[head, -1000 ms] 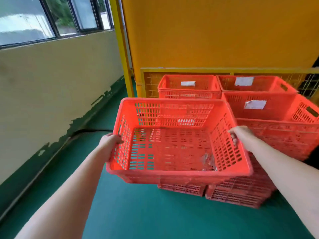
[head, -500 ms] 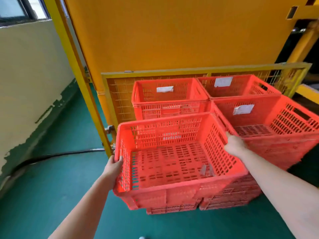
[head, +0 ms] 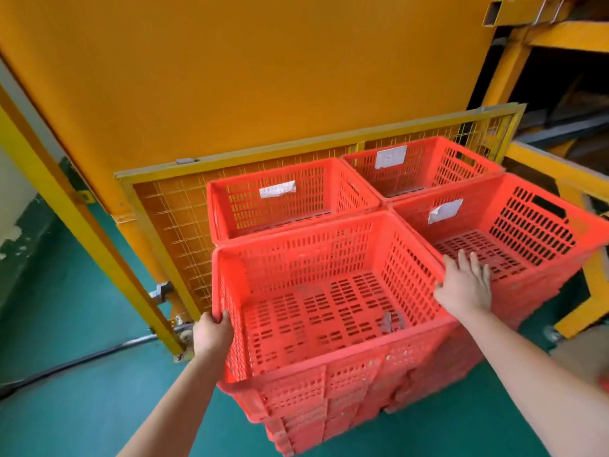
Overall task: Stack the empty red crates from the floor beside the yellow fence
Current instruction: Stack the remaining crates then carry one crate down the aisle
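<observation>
Underfoot, the smooth teal-green painted floor [head: 66, 407] runs from the bottom edge back to a low yellow wire-mesh fence [head: 184, 232], its top rail level with the rear crates. Behind the fence rises a broad flat orange panel [head: 263, 61], and a slanting yellow steel post [head: 66, 225] crosses the left side. Beyond the post is a cream wall with a chipped dark green base [head: 16, 239], and a thin black cable [head: 82, 357] lies along the floor towards the post's foot.

The nearest red slatted plastic crate [head: 306, 255] sits on top of the front-left stack of matching red crates [head: 313, 420], just in front of the fence; a small grey scrap [head: 392, 319] lies on its perforated bottom. The left grip [head: 212, 334] clasps the crate's left rim, fingers curled over the edge. The right grip [head: 464, 285] is released, lying flat with fingers spread across the crate's right rim and reaching over the neighbouring front-right crate [head: 534, 222].

Two more crates stand against the fence, the rear-left crate [head: 346, 192] and the rear-right crate [head: 435, 159]; a white paper label [head: 276, 189] is stuck inside the rear-left one, and both crates on the right carry similar labels. At far right, a yellow steel frame [head: 576, 179] stands over a dark opening.
</observation>
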